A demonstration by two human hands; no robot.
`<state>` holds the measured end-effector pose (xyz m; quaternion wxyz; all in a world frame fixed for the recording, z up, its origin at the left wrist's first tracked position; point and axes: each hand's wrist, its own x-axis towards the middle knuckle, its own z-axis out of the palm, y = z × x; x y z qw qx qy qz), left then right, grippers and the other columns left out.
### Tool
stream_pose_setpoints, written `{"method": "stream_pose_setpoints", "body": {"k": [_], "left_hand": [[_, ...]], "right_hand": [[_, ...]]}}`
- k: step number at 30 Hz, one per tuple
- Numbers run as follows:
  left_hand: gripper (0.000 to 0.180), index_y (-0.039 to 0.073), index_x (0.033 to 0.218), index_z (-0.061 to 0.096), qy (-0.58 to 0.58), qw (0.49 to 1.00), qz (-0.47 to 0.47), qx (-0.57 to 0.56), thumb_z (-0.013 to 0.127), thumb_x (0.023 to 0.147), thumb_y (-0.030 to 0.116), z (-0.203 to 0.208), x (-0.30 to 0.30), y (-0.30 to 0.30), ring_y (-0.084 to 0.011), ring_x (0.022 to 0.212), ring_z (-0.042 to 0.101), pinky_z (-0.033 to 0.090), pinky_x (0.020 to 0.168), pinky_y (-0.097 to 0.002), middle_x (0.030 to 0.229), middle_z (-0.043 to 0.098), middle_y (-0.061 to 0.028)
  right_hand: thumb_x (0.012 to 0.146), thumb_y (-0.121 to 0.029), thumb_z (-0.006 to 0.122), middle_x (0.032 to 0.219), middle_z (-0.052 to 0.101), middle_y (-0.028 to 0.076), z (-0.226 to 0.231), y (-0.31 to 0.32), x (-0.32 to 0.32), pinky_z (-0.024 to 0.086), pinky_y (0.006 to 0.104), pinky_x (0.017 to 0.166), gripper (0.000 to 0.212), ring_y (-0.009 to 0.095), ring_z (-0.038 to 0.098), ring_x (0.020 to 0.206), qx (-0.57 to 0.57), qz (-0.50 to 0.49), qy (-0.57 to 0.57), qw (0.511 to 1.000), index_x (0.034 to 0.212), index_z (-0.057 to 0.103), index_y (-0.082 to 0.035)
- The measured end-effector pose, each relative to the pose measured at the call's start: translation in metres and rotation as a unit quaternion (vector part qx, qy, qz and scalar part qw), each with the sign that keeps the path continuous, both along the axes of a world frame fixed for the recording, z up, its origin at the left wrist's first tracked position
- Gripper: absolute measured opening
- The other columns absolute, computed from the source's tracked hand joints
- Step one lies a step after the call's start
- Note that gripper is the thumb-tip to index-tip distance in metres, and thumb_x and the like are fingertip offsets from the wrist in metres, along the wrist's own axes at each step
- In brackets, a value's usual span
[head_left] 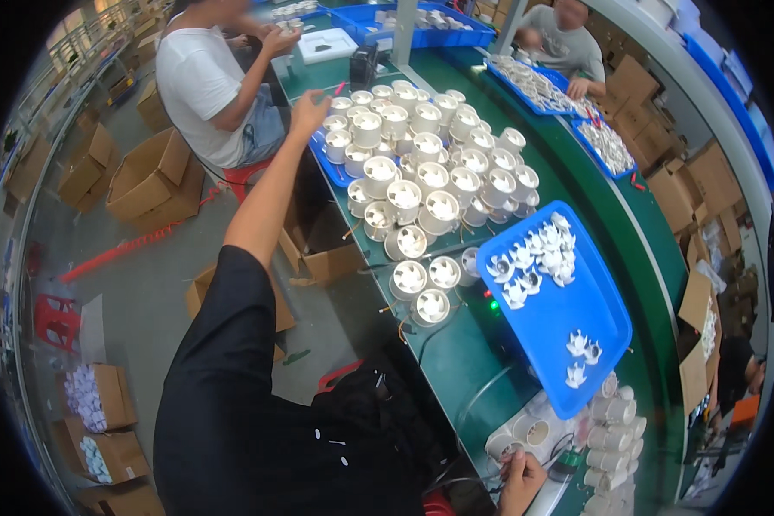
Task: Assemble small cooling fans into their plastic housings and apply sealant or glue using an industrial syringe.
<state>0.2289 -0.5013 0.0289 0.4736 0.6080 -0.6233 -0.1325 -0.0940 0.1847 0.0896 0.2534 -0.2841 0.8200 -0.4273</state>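
Note:
My left arm reaches to the far left corner of a large cluster of white cylindrical fan units [404, 199], each with a bladed wheel inside. There my left hand [308, 113] has its fingers partly stretched beside the outermost units, with nothing visible held in it. A small pink object [340, 89] shows just beyond the fingertips. Down at the near end of the bench, my right hand [522, 483] is closed, thumb and fingers pinching the rim of a white cylindrical housing [500, 445]. Another white housing [531, 429] lies right beside it.
A blue tray [593, 297] of loose white fan wheels [542, 249] sits right of the cluster. Stacked white housings [611, 439] stand at the near right. Two people work at the far side, near blue trays [525, 86]. Cardboard boxes [156, 176] stand on the floor.

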Motion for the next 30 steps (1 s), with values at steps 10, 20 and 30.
{"method": "stream_pose_setpoints", "body": {"k": [10, 20, 30], "left_hand": [[0.016, -0.001, 0.108, 0.058, 0.193, 0.944, -0.259, -0.072, 0.052, 0.099, 0.011, 0.057, -0.107, 0.346, -0.0141, 0.082, 0.061, 0.049, 0.078, -0.0286, 0.089, 0.062, -0.0067], [0.068, 0.002, 0.124, 0.051, -0.088, 0.714, -0.691, 0.068, 0.081, 0.073, 0.036, 0.017, -0.24, 0.544, -0.0339, 0.112, 0.051, 0.04, 0.096, -0.0432, 0.118, 0.057, -0.0142], [0.062, 0.006, 0.12, 0.055, 0.013, 0.711, -0.699, 0.07, 0.085, 0.067, 0.018, 0.018, -0.233, 0.515, -0.0307, 0.115, 0.054, 0.039, 0.1, -0.0398, 0.122, 0.062, -0.0092]], "right_hand": [[0.097, -0.023, 0.056, 0.058, 0.051, 0.0, 0.004, 0.021, -0.012, 0.033, 0.0242, 0.05, 0.038, 0.008, 0.045, 0.052, -0.03, -0.088, 0.003, 0.996, 0.068, 0.061, 0.001], [0.1, -0.024, 0.056, 0.057, 0.05, -0.002, -0.004, 0.045, -0.015, 0.029, 0.0203, 0.048, 0.037, 0.004, 0.042, 0.051, -0.116, -0.183, -0.027, 0.976, 0.073, 0.063, 0.001], [0.098, -0.016, 0.058, 0.058, 0.053, 0.001, 0.011, 0.03, -0.03, 0.033, 0.0224, 0.05, 0.032, 0.006, 0.044, 0.053, -0.108, -0.173, -0.04, 0.978, 0.073, 0.063, 0.004]]}}
